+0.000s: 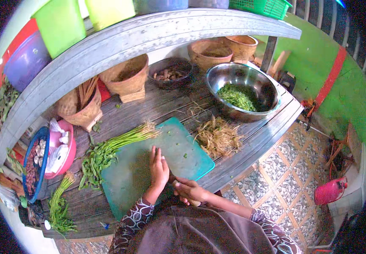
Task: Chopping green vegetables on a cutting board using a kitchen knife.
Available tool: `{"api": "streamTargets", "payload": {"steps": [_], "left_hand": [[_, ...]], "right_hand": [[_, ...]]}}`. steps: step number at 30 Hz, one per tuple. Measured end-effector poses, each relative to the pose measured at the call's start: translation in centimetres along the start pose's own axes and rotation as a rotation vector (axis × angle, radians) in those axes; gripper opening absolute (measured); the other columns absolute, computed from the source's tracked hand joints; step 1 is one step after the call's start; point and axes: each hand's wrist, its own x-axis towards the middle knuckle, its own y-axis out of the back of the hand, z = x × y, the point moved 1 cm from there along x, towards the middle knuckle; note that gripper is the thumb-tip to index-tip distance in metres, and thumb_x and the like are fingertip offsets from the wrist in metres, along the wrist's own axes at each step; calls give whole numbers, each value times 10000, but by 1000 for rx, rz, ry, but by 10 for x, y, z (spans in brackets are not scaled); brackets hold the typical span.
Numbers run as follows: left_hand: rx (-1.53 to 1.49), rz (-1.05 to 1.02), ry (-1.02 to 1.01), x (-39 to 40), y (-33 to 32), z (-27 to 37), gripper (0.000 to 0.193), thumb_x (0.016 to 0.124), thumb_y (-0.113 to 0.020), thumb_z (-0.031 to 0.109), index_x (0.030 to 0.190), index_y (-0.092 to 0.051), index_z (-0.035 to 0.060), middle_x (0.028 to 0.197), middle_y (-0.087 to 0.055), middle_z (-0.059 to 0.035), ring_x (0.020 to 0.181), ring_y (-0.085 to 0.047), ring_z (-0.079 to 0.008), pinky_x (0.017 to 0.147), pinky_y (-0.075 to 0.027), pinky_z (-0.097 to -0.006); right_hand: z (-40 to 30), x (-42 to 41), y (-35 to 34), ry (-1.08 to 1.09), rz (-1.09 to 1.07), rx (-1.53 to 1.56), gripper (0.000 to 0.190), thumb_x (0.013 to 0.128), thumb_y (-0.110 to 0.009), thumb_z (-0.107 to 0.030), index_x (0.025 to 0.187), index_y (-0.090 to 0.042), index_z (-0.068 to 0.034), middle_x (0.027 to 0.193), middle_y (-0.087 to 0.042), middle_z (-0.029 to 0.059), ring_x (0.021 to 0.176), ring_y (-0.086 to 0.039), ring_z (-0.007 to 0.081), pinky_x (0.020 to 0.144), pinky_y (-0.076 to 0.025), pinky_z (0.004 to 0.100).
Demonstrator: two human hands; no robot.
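My left hand [159, 170] is held over the green cutting board [138, 158], fingers stretched out and nothing in them. Close beside it, at the board's near edge, my right hand [189, 190] grips what looks like a knife [196, 203]; its light handle end shows below the fist, and most of its blade is hidden. A bundle of leafy green stalks [122, 138] lies across the board's far left edge, root ends pointing right. Small green bits dot the board. Right of it sits a heap of cut-off roots [218, 137].
A steel bowl [211, 84] with chopped greens stands at the back right. Another green bunch [59, 203] lies at the left, near blue [47, 149] and pink basins [71, 139]. Woven baskets [130, 74] and a dark bowl [170, 84] stand under a raised shelf [157, 27].
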Motion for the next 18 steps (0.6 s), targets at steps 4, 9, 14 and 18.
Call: {"api": "streamTargets", "payload": {"steps": [4,9,14,18], "left_hand": [[34,-29,30,23,3,27,422,957,-459,59,1361,-453,-65,1494,-345,-282,1363,-364,-443,1136,-303,-466],[-49,-11,-129,85,-23,81,427,965,-448,47,1380,-428,-52,1499,-336,-280,1370,-355,-443,1138,-303,-468],[-215,7,-423,163,-84,171,418,958,-466,59,1357,-446,-66,1491,-351,-271,1372,-352,-441,1141,-303,-466],[-432,-34,-523,203,-160,244,409,947,-471,55,1334,-468,-79,1471,-364,-286,1363,-369,-427,1138,-309,-441]], "right_hand": [[-32,-11,-1,13,66,-61,519,1017,-524,-356,1479,-392,-160,863,-606,31,532,-530,98,441,-469,258],[-83,-28,27,109,58,-128,588,1017,-521,-361,1525,-309,-156,865,-612,43,511,-525,102,440,-476,265],[-155,-71,55,373,317,-72,615,1019,-517,-314,1545,-247,-145,873,-594,67,516,-520,134,437,-454,277],[-184,-94,114,619,618,-192,520,1019,-507,-266,1502,-357,-142,838,-567,44,518,-484,129,446,-413,270]]}}
